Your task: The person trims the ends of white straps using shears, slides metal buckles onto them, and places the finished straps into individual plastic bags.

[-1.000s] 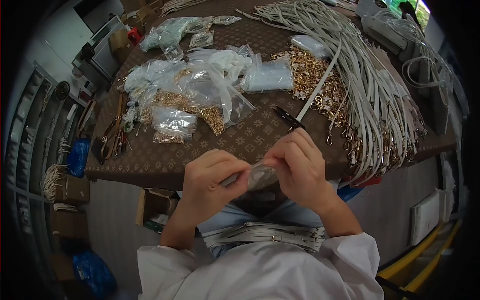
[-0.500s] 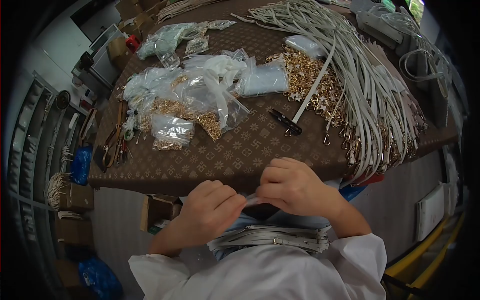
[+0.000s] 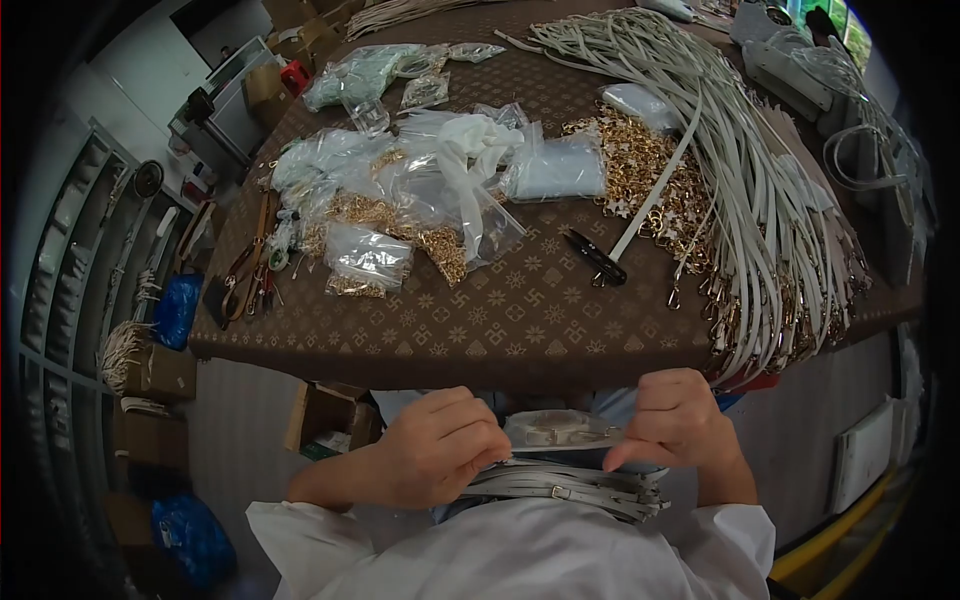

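Observation:
A clear plastic bag (image 3: pixel 562 447) with a pale coiled strap inside is stretched between my hands, just past the table's near edge. My left hand (image 3: pixel 440 448) is closed on the bag's left end. My right hand (image 3: pixel 672 425) pinches its right end, the thumb pointing down. Just below the bag, a bundle of white straps (image 3: pixel 558 491) with small buckles lies across my lap. On the table beyond, black thread snips (image 3: pixel 594 257) lie beside the end of one white strap.
White straps with metal clasps (image 3: pixel 735 210) heap up on the table's right, beside a pile of gold clasps (image 3: pixel 655 190). Plastic bags of gold hardware (image 3: pixel 440 250) and a stack of clear bags (image 3: pixel 556 168) lie mid-table. An open cardboard box (image 3: pixel 325 420) stands on the floor.
My hands have moved apart, the right one outward, and the bag between them now shows flat and spread. The view has shifted slightly, so the table sits further right.

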Motion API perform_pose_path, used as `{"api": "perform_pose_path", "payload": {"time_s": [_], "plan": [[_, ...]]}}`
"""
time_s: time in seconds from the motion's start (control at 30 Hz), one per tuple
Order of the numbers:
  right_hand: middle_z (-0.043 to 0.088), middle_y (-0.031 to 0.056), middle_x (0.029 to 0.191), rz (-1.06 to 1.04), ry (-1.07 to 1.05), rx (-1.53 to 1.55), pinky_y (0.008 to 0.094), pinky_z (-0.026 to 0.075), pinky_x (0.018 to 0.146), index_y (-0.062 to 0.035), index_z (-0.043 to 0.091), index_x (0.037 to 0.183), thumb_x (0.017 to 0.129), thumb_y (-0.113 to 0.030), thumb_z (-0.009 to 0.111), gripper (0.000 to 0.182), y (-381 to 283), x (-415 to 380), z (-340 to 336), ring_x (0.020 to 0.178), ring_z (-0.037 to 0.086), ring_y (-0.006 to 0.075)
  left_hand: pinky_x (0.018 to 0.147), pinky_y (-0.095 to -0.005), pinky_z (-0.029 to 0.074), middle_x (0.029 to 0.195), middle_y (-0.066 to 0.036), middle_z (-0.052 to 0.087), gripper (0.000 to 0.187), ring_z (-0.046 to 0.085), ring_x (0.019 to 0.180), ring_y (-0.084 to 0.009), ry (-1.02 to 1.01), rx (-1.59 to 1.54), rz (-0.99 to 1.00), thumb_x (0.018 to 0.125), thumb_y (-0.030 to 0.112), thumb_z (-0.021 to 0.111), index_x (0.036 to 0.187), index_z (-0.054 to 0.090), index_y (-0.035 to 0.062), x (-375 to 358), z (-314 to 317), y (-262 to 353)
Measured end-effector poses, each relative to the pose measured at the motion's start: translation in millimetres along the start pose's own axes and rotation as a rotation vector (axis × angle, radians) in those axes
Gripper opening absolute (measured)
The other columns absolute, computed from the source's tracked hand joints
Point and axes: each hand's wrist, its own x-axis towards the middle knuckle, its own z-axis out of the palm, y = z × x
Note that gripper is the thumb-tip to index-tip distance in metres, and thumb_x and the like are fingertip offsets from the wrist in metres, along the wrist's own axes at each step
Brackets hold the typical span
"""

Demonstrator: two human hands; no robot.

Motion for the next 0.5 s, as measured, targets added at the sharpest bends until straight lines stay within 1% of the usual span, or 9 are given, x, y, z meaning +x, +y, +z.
{"api": "perform_pose_path", "payload": {"time_s": [0.1, 0.17, 0.2, 0.23, 0.27, 0.3, 0.33, 0.43, 0.5], "plan": [[0.041, 0.0025, 0.049, 0.062, -0.004, 0.137, 0.0296, 0.035, 0.043, -0.0068, 0.053, 0.053, 0.066, -0.023, 0.076, 0.031, 8, -23, -5, 0.047, 0.043, 0.0183, 0.054, -0.0311, 0.041, 0.074, -0.009, 0.054, 0.010, 0.051, 0.062, -0.0241, -0.114, -0.144, -0.015, 0.072, 0.000, 0.065, 0.078, 0.057, 0.0025, 22, 2, -11], [0.049, 0.0044, 0.053, 0.326, 0.172, 0.319, 0.0298, 0.037, 0.044, -0.0036, 0.059, 0.058, 0.068, -0.018, 0.075, 0.023, 20, -47, 0, 0.050, 0.047, 0.0206, 0.059, -0.0326, 0.042, 0.071, -0.010, 0.050, 0.009, 0.050, 0.063, -0.0255, -0.208, -0.205, -0.113, 0.077, 0.006, 0.062, 0.078, 0.054, 0.0023, 46, -2, -24], [0.049, 0.0044, 0.053, 0.322, 0.167, 0.315, 0.0298, 0.037, 0.044, -0.0036, 0.059, 0.058, 0.068, -0.018, 0.075, 0.023, 21, -57, 5, 0.050, 0.047, 0.0206, 0.059, -0.0326, 0.042, 0.072, -0.010, 0.051, 0.009, 0.050, 0.064, -0.0230, -0.227, -0.217, -0.177, 0.079, 0.008, 0.062, 0.080, 0.055, 0.0017, 62, -8, -29], [0.053, 0.0063, 0.056, 0.532, 0.128, 0.311, 0.0313, 0.040, 0.047, -0.0028, 0.061, 0.062, 0.069, -0.017, 0.073, 0.019, 20, -67, 11, 0.053, 0.051, 0.0231, 0.060, -0.0326, 0.042, 0.073, -0.010, 0.052, 0.011, 0.051, 0.065, -0.0206, -0.245, -0.230, -0.242, 0.080, 0.010, 0.061, 0.082, 0.056, 0.0011, 78, -16, -36], [0.056, 0.0083, 0.059, 0.742, 0.088, 0.303, 0.0328, 0.043, 0.050, -0.0019, 0.064, 0.067, 0.070, -0.016, 0.071, 0.016, 19, -77, 19, 0.056, 0.054, 0.0257, 0.059, -0.0312, 0.042, 0.073, -0.008, 0.054, 0.012, 0.051, 0.064, -0.0170, -0.141, -0.232, -0.235, 0.082, 0.012, 0.061, 0.083, 0.057, 0.0006, 91, -21, -52], [0.056, 0.0083, 0.059, 0.740, 0.081, 0.299, 0.0328, 0.043, 0.050, -0.0019, 0.064, 0.067, 0.070, -0.016, 0.071, 0.016, 19, -86, 29, 0.056, 0.054, 0.0257, 0.058, -0.0297, 0.042, 0.073, -0.006, 0.056, 0.014, 0.050, 0.063, -0.0134, -0.038, -0.235, -0.228, 0.083, 0.014, 0.060, 0.084, 0.057, 0.0000, 107, -27, -70], [0.058, 0.0105, 0.062, 0.737, -0.084, 0.187, 0.0348, 0.045, 0.054, -0.0029, 0.065, 0.071, 0.072, -0.019, 0.070, 0.016, 18, -96, 42, 0.060, 0.056, 0.0283, 0.053, -0.0210, 0.037, 0.071, 0.002, 0.053, 0.010, 0.044, 0.060, -0.0051, -0.060, -0.296, -0.423, 0.086, 0.014, 0.059, 0.086, 0.059, 0.0042, 130, -51, -79], [0.063, 0.0138, 0.077, 0.770, -0.516, 0.000, 0.0363, 0.049, 0.066, -0.0049, 0.067, 0.080, 0.074, -0.023, 0.066, 0.019, 12, -140, 81, 0.070, 0.060, 0.0315, 0.056, -0.0233, 0.045, 0.072, -0.002, 0.056, 0.013, 0.052, 0.062, -0.0092, 0.518, -0.371, -0.411, 0.086, 0.013, 0.059, 0.088, 0.059, 0.0003, 172, -115, -153], [0.063, 0.0143, 0.073, 0.780, -0.518, -0.016, 0.0388, 0.049, 0.066, -0.0059, 0.067, 0.079, 0.076, -0.025, 0.064, 0.020, 5, -157, 101, 0.069, 0.060, 0.0328, 0.059, -0.0240, 0.047, 0.073, -0.004, 0.057, 0.015, 0.057, 0.065, -0.0116, 0.731, -0.439, -0.417, 0.085, 0.012, 0.059, 0.089, 0.058, -0.0026, 173, -149, -193]]}}
